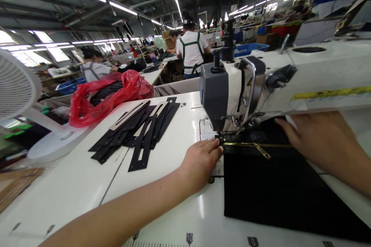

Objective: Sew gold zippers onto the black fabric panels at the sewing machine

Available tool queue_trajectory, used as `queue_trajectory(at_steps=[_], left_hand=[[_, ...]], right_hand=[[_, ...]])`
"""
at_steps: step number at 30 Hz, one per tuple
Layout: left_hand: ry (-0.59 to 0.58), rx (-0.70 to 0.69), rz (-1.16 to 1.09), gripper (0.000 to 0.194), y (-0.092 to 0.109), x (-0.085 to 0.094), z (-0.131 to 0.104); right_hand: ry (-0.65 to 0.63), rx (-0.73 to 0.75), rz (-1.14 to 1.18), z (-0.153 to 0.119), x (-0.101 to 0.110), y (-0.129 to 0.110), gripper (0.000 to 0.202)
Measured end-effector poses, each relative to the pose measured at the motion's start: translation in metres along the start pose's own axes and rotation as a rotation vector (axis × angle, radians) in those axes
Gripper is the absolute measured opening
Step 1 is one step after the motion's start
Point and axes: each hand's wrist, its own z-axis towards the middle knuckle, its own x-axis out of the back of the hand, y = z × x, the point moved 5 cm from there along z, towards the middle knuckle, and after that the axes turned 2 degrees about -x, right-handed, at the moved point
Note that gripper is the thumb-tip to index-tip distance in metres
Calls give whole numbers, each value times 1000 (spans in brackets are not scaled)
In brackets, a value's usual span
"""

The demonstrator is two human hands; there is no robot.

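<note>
A black fabric piece (pixel 278 193) with a gold-toothed zipper (pixel 239 144) lies under the head of a white and grey sewing machine (pixel 216 96). The zipper's gold pull (pixel 263 151) hangs over the fabric. My left hand (pixel 201 162) is closed beside the needle area, fingertips pinching the zipper's left end. Right of the machine head, my right hand (pixel 313 131) rests on the fabric below the machine arm. Its thumb is stretched out, while the other fingers are mostly hidden.
A pile of black slotted strips (pixel 142 131) lies on the white table (pixel 162 200), left of the machine. Beyond it are a red plastic bag (pixel 136 85) and a white fan (pixel 17 85). Co-workers (pixel 191 50) are at tables farther back.
</note>
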Motion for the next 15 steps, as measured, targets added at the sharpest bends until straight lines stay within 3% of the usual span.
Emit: queue_trajectory(at_steps=[3, 5, 10, 15], left_hand=[[-6, -15, 59, 19, 4, -5, 2], [-18, 7, 90, 19, 10, -4, 4], [0, 70, 134, 19, 13, -2, 4], [45, 37, 78, 20, 11, -5, 4]], right_hand=[[-119, 266, 94, -15, -7, -48, 26], [-148, 251, 178, -20, -18, -68, 25], [-247, 195, 250, -17, -51, -81, 26], [-233, 219, 222, -12, -48, -84, 26]])
